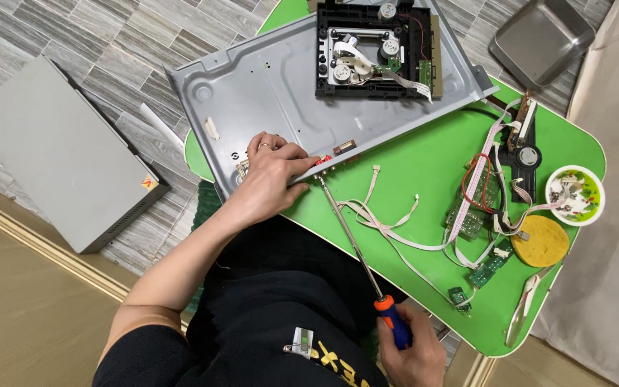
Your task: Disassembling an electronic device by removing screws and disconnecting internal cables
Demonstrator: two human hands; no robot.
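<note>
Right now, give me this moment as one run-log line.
left hand: steadies grey metal chassis at its rear edge | right hand: grips long screwdriver, tip at chassis edge | surface: green table

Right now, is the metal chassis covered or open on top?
Open: the grey metal chassis has no cover on it, its black disc drive mechanism lies exposed.

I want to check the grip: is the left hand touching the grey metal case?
Touching. The head view shows the left hand pressed flat on the front edge of the grey metal case, fingers lying on it.
</note>
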